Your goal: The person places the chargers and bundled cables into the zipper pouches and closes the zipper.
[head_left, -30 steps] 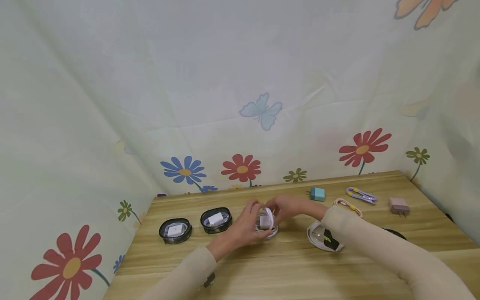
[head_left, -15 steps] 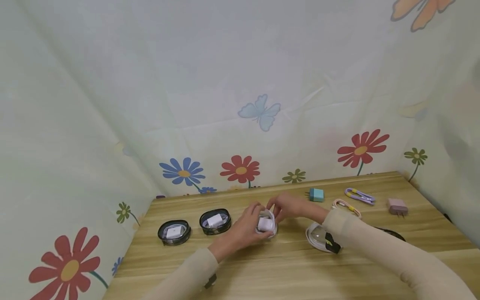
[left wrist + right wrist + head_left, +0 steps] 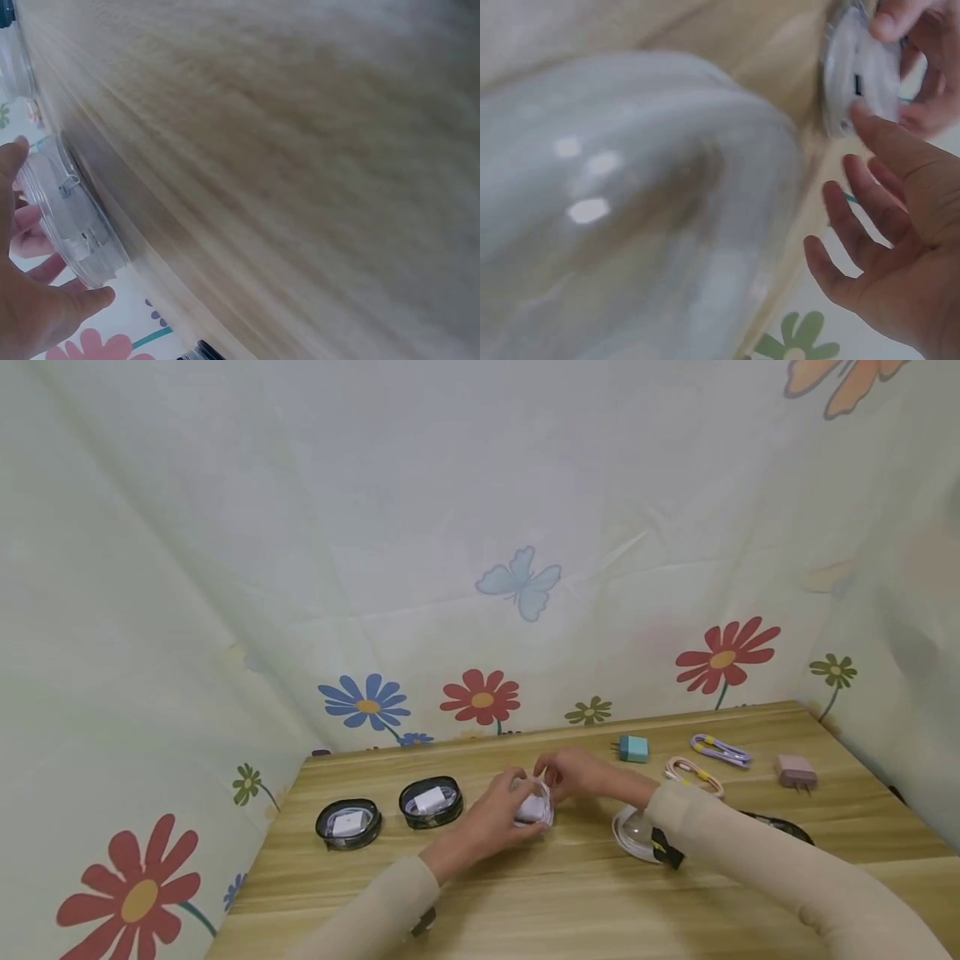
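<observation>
My left hand (image 3: 491, 814) holds a clear oval case (image 3: 71, 202) with a white edge, thumb and fingers spread around its side. Inside it lies a white charger block (image 3: 531, 811) with a coil of white cable around it. A small metal piece, like a zipper pull, shows on the case's side in the left wrist view. From the right, my right hand (image 3: 900, 247) reaches to the case's rim. Its thumb touches the case in the right wrist view, while the other fingers hang loosely bent and apart from it.
Two black-edged clear cases (image 3: 348, 824) with white chargers stand left. Right lie a white-edged clear case (image 3: 633, 833), partly behind the right sleeve, a blue charger (image 3: 633, 748), a purple cable (image 3: 720, 750), a peach cable (image 3: 693, 774) and a pink charger (image 3: 796, 772).
A white loop that stood raised between my hands a second ago has gone down toward the charger. My right hand has shifted slightly; my left hand keeps its hold on the case.
</observation>
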A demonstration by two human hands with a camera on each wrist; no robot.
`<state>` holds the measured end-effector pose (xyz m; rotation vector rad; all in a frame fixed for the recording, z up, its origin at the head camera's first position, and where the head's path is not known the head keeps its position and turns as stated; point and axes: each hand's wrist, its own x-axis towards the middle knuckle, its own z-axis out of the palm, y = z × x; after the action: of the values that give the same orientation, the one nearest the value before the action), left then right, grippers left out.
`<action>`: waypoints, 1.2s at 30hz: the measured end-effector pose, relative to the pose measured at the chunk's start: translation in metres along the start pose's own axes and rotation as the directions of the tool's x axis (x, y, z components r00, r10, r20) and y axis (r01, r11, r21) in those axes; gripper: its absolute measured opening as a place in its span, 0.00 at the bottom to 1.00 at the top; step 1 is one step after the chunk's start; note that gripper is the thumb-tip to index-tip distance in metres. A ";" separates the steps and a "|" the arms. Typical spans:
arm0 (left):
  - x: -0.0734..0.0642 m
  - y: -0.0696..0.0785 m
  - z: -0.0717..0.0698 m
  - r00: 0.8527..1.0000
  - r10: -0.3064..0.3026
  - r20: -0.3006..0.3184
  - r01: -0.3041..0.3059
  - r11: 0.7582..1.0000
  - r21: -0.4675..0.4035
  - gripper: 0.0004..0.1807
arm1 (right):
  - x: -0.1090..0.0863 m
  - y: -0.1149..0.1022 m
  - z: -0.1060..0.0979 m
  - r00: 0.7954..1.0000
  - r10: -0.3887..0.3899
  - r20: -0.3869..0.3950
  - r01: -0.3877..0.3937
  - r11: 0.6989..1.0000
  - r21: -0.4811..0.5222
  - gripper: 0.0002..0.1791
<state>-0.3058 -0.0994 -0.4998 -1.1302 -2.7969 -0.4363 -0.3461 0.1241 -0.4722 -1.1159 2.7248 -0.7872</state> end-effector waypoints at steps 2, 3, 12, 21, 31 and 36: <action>0.001 0.000 0.000 1.000 0.015 -0.003 -0.015 1.000 0.027 0.27 | -0.001 0.000 -0.005 1.000 0.006 0.024 -0.006 1.000 -0.015 0.21; 0.001 0.000 0.000 1.000 0.022 -0.004 -0.022 0.999 0.040 0.27 | -0.001 0.000 -0.008 0.999 0.014 0.035 -0.014 1.000 -0.013 0.21; 0.001 -0.005 -0.017 0.985 0.017 0.173 -0.018 1.000 0.008 0.26 | -0.003 0.002 -0.024 0.998 0.048 0.041 -0.047 0.998 -0.032 0.22; -0.002 -0.013 -0.033 0.922 -0.010 0.386 -0.023 0.996 0.081 0.38 | -0.005 -0.004 -0.026 0.997 0.060 0.046 -0.057 0.996 -0.070 0.22; -0.002 -0.011 -0.030 0.944 0.183 0.273 -0.229 0.963 0.145 0.35 | -0.008 -0.005 -0.027 0.999 -0.012 0.035 0.015 0.995 -0.102 0.22; 0.006 -0.014 -0.028 0.877 0.359 0.320 -0.403 0.912 0.081 0.37 | -0.009 -0.003 -0.028 0.998 -0.056 0.028 0.058 0.992 -0.109 0.21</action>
<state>-0.3204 -0.1139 -0.4750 -1.7922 -2.6717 -0.0214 -0.3457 0.1401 -0.4478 -1.2214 2.7566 -0.6329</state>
